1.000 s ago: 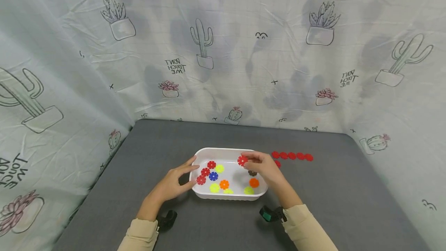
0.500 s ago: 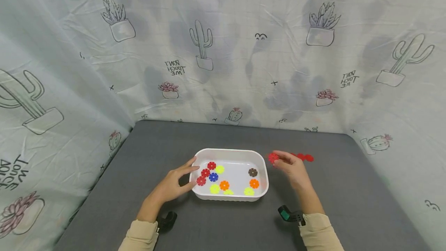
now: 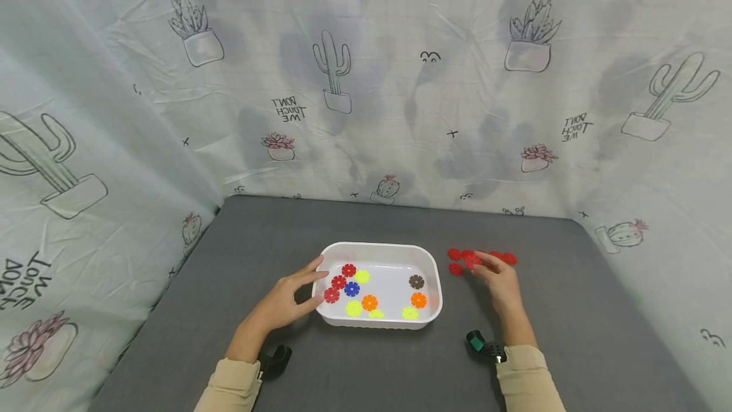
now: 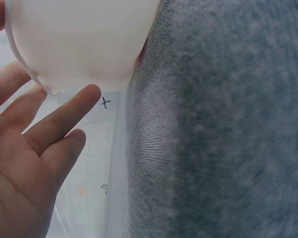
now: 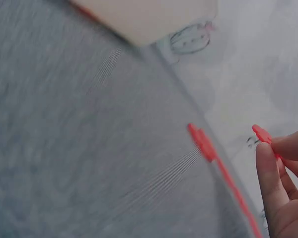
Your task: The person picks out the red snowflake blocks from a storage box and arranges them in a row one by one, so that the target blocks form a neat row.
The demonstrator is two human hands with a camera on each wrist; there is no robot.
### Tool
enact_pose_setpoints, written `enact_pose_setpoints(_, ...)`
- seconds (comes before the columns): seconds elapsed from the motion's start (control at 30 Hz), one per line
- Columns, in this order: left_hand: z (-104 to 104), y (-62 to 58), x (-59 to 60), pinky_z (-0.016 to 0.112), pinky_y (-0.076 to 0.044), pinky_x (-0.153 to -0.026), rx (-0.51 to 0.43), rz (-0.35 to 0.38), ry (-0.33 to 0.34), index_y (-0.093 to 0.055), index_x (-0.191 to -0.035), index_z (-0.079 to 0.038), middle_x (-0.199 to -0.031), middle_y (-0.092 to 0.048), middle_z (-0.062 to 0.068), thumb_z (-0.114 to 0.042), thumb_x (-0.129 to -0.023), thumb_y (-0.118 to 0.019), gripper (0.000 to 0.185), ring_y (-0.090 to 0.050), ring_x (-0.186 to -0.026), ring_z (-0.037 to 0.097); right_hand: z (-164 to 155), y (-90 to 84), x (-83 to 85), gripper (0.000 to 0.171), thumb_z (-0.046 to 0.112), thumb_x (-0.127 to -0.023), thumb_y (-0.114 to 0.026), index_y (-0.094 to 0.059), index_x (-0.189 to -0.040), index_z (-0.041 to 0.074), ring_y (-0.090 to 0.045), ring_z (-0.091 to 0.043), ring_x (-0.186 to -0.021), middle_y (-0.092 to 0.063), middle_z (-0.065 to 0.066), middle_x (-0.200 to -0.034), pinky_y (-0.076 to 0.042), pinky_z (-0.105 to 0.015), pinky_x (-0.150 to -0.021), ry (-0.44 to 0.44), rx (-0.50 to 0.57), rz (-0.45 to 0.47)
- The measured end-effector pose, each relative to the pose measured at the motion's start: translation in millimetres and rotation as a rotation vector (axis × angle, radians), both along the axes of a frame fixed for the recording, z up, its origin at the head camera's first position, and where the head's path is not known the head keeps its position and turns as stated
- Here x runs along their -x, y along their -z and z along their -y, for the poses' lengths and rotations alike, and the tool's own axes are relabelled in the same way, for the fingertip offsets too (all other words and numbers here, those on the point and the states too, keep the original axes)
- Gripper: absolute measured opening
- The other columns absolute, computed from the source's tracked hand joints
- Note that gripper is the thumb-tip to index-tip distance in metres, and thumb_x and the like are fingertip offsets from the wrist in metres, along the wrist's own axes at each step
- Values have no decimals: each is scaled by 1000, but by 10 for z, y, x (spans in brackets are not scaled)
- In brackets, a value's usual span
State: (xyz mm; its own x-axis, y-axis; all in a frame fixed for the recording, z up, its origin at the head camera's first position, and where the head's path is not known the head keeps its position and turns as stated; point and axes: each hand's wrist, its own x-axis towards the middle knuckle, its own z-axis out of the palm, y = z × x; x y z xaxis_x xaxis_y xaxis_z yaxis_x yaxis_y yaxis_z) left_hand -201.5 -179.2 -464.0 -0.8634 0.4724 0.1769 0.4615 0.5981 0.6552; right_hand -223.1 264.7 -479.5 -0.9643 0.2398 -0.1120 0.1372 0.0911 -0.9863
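Wrist views add what the head camera cannot resolve. From the right wrist the right hand [image 5: 283, 188] is seen with thumb and fingertips pinched on the edge of a red disc [image 5: 262, 134], held just above the grey mat; below and to the left of that pinch the row of red discs [image 5: 204, 144] lies flat, seen edge-on as a thin red line. From the head camera the same right hand [image 3: 499, 281] covers most of that disc [image 3: 472, 262], and the pinch itself is hidden; the row [image 3: 508, 259] runs off to the right of the fingertips, and one more red disc [image 3: 455, 269] lies just to the left of them. The left wrist view shows the left hand [image 4: 25, 163] with fingers straight and spread, fingertips against the outer wall of the white tray [image 4: 84, 39]; its contents are out of sight there. The head view shows the left hand [image 3: 284, 302] resting open against the tray's [image 3: 377, 248] left end, with red, yellow, blue, orange and brown discs lying inside.

The grey mat [image 3: 354, 221] covers the whole table. A pale cloth backdrop [image 3: 366, 81] printed with cacti and potted plants hangs round three sides.

The pinched disc is small, flat and bright red, with a notched, flower-like rim.
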Motion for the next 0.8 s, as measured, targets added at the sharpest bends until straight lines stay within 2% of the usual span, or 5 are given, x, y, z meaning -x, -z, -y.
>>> enact_pose_setpoints(0.17, -14, 25, -16, 47, -38, -97, 3, 1, -6, -51, -127, -19, -145, -30, -5, -38, -81, -61, 51, -38, -127, 18, -46, 142, 10, 41, 6, -83, -60, -52, -122, -2, -60, 2, -75, -60, 9, -87, -51, -17, -71, 21, -64, -2)
enact_pose_setpoints(0.3, -26, 43, -29, 47, -38, -97, -4, -1, -7, -52, -127, -17, -145, -30, -5, -33, -81, -63, 50, -38, -128, 19, -72, 223, -10, 38, 12, -84, -61, -55, -121, 6, -55, 7, -74, -63, -3, -94, -48, -16, -65, 30, -231, 1)
enact_pose_setpoints(0.47, -25, 37, -32, 47, -38, -97, -4, -2, -6, -52, -127, -16, -145, -30, -5, -34, -81, -63, 51, -38, -128, 19, -76, 254, -16, 36, 14, -84, -61, -58, -119, 9, -49, 10, -73, -63, -16, -102, -45, -16, -64, 32, -418, -13)
enact_pose_setpoints(0.57, -25, 37, -28, 47, -39, -97, 0, -4, -5, -52, -127, -16, -145, -30, -4, -35, -81, -63, 51, -38, -127, 19, -72, 262, -10, 35, 14, -84, -61, -58, -119, 9, -53, 4, -76, -64, -16, -100, -45, -18, -66, 29, -480, -21)
enact_pose_setpoints(0.8, -35, 34, -24, 46, -40, -95, 9, -4, -16, -52, -127, -18, -145, -31, -5, -33, -80, -64, 51, -39, -127, 19, -68, 279, 0, 36, 15, -84, -61, -58, -119, 7, -59, -26, -93, -63, -18, -103, -48, -36, -74, 29, -561, -20)
